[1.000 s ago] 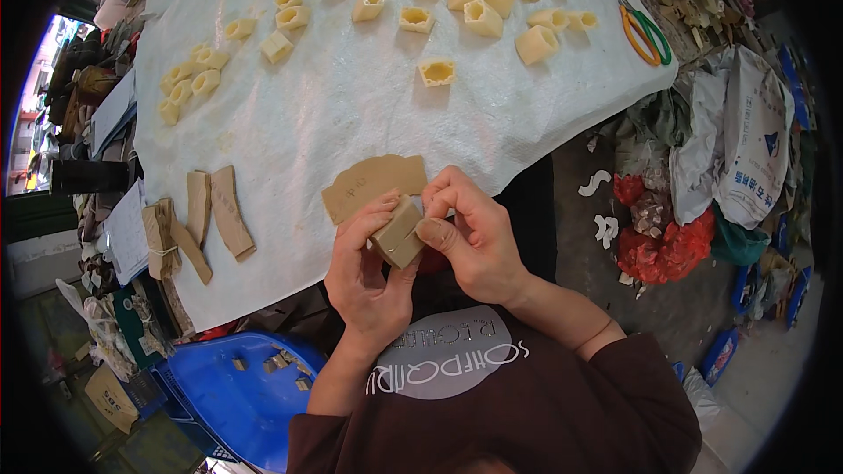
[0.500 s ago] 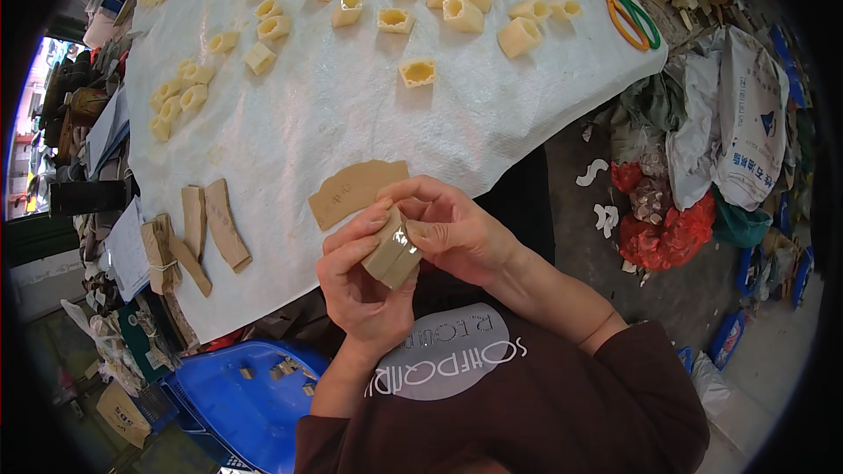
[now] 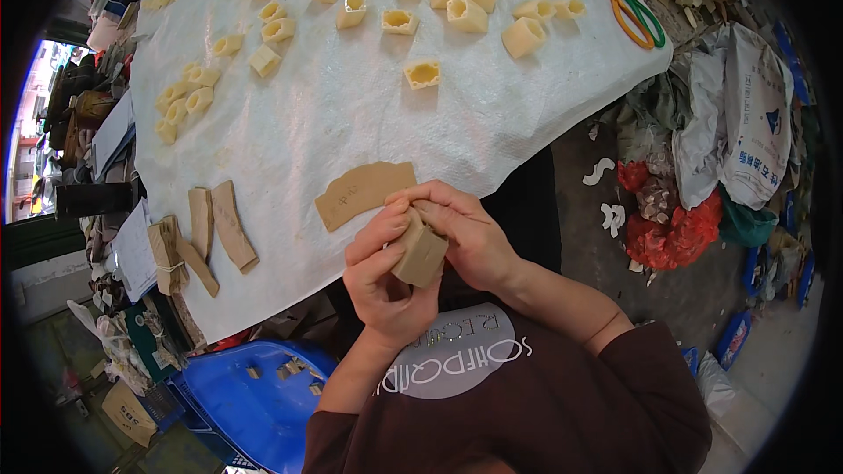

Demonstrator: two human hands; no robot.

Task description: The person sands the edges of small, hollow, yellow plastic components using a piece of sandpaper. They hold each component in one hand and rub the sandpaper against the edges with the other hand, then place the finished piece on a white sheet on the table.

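Both hands meet over the near edge of a table covered with a white woven sheet (image 3: 351, 114). My left hand (image 3: 382, 276) and my right hand (image 3: 465, 233) grip one small folded brown cardboard piece (image 3: 420, 253) between them, fingers pressed on its sides. A flat curved brown cardboard blank (image 3: 363, 193) lies on the sheet just beyond my fingers. Several folded yellowish little boxes (image 3: 421, 73) stand scattered across the far half of the sheet.
Brown cardboard strips (image 3: 230, 226) and a tied bundle (image 3: 167, 254) lie at the sheet's left near edge. Scissors with green and orange handles (image 3: 634, 16) rest at the far right corner. A blue plastic bin (image 3: 250, 399) stands on the floor at lower left. Bags and scraps (image 3: 702, 167) pile up on the right.
My hands have turned the cardboard piece and pulled it slightly lower and nearer to my chest. The view has shifted a little toward the table's far side.
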